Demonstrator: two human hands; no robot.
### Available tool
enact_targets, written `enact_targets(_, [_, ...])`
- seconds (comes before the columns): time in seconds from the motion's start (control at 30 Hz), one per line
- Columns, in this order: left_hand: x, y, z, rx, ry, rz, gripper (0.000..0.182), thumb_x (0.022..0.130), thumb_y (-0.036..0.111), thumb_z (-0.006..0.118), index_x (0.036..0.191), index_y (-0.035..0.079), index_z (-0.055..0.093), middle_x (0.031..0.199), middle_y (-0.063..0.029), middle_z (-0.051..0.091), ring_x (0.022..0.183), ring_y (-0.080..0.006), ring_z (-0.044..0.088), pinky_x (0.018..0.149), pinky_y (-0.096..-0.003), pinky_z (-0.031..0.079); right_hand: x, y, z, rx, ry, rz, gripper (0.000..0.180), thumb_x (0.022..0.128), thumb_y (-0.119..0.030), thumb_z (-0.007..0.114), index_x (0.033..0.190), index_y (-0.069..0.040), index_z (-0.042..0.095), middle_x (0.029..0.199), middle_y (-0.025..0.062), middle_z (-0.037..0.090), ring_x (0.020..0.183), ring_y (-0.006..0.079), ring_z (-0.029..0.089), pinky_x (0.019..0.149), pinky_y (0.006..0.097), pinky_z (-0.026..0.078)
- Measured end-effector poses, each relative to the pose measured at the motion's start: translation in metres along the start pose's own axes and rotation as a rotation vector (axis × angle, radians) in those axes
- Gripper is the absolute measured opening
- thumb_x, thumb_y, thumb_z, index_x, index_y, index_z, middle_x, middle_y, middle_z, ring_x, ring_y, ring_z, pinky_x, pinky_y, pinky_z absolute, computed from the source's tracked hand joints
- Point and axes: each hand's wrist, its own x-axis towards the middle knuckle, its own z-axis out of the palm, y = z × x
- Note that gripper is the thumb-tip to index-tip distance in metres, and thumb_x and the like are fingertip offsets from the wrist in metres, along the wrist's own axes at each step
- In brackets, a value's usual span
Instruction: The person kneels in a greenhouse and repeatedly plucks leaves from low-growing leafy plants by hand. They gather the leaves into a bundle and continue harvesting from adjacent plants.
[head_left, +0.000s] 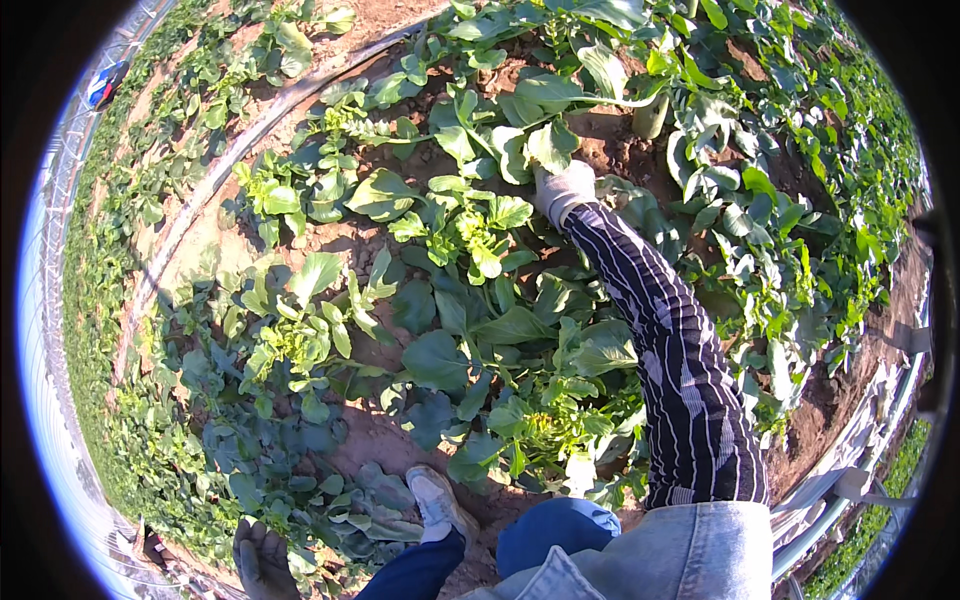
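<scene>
My right hand (566, 189), in a white glove, reaches into a leafy green plant ahead of me. A broad leaf (553, 146) covers its fingers, so their grip is hidden. Just beyond, on the right, the thick pale green top of a root (651, 116), like a radish, stands out of the brown soil. My left hand (262, 559), in a dark grey glove, hangs low at the lower left beside low leaves. Its fingers are extended and nothing shows in it. Yellow-green flowering shoots (480, 240) rise between the hands.
A long pale strip (225, 169) curves across the soil on the left. My white shoe (435, 499) stands on bare earth among the plants. Pale sheeting and pipes (847, 465) edge the bed at right. A blue and red object (105, 86) lies at far left.
</scene>
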Motion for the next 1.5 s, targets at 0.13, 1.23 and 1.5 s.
enact_targets(0.13, [0.000, 0.003, 0.007, -0.003, -0.040, 0.003, 0.045, 0.104, 0.024, 0.045, 0.138, -0.004, 0.046, 0.136, -0.0195, 0.054, 0.127, -0.0323, 0.053, 0.111, -0.0459, 0.042, -0.004, 0.007, 0.026, 0.325, 0.142, 0.200, 0.034, 0.094, -0.038, 0.050, 0.105, -0.013, 0.068, 0.090, 0.0176, 0.071, 0.082, 0.0378, 0.069, 0.074, 0.0461, 0.054])
enact_targets(1.23, [-0.086, -0.035, -0.010, -0.397, -0.316, -0.213, 0.046, 0.101, 0.019, 0.051, 0.143, 0.003, 0.043, 0.127, -0.0059, 0.056, 0.104, -0.0152, 0.056, 0.094, -0.0323, 0.050, -0.298, 0.153, -0.369, 0.909, 0.012, 0.251, 0.037, 0.084, 0.001, 0.067, 0.121, 0.003, 0.062, 0.096, 0.0038, 0.070, 0.079, 0.0115, 0.065, 0.072, 0.0255, 0.052])
enact_targets(1.5, [-0.143, -0.068, -0.074, -0.708, -0.730, -0.203, 0.043, 0.103, 0.023, 0.049, 0.144, 0.008, 0.046, 0.131, -0.0071, 0.056, 0.115, -0.0204, 0.057, 0.104, -0.0390, 0.047, -0.757, 0.216, -0.508, -0.253, -0.139, 1.015, 0.031, 0.075, -0.023, 0.075, 0.104, -0.013, 0.070, 0.094, 0.0162, 0.070, 0.092, 0.0329, 0.068, 0.080, 0.0416, 0.052])
